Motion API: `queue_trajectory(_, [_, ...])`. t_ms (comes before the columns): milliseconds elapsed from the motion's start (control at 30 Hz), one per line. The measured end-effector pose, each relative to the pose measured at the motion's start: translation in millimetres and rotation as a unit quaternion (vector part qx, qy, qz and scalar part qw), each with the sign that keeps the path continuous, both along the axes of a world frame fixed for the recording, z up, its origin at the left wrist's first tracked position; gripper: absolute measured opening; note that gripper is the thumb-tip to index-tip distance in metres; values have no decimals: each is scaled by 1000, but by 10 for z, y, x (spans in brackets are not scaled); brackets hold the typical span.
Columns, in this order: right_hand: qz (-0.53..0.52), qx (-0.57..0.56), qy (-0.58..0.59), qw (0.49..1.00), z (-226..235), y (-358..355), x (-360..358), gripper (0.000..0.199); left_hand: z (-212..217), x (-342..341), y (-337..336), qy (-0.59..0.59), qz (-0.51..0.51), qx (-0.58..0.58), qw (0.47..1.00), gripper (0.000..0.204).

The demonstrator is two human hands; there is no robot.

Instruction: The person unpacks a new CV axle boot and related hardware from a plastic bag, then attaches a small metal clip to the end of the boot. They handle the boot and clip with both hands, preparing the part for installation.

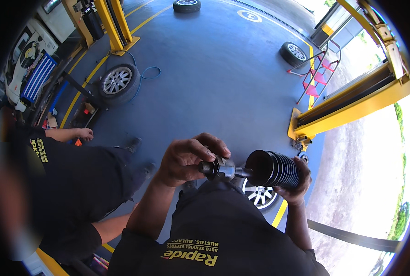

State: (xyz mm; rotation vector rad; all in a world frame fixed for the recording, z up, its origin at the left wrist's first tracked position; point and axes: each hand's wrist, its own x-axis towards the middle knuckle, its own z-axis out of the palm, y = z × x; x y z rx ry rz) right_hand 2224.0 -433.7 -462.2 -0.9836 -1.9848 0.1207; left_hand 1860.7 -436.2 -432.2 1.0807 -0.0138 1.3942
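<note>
In front of my chest I hold a metal rod end (224,169), a shiny collar with a darker stub at its left end. Its short rod runs right into the wide mouth of a black ribbed rubber boot (278,169). My left hand (189,158) is closed on the rod end, with thumb and fingers around the collar. My right hand (300,181) wraps the far end of the boot from the right and below. The boot hides whatever the rod joins inside it.
A wheel (259,193) lies just beyond my right forearm. At my left stands a co-worker in a dark shirt (71,184). Another wheel (117,82), yellow lift posts (352,110), and a red step ladder (317,76) stand farther off on the blue floor (205,83).
</note>
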Motion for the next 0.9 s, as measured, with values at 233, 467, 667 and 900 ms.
queue_trajectory(233, [2,48,-44,998,185,3,42,97,-45,8,-31,-31,-8,3,999,35])
queue_trajectory(467, [18,18,-26,999,204,-2,-13,98,9,-45,-75,-1,19,11,1000,36])
queue_trajectory(667, [16,-68,-7,998,216,-86,-64,97,-5,-37,-168,23,81,-7,996,32])
queue_trajectory(900, [20,-263,75,962,753,-98,-344,101,334,80,21,20,195,-136,971,30])
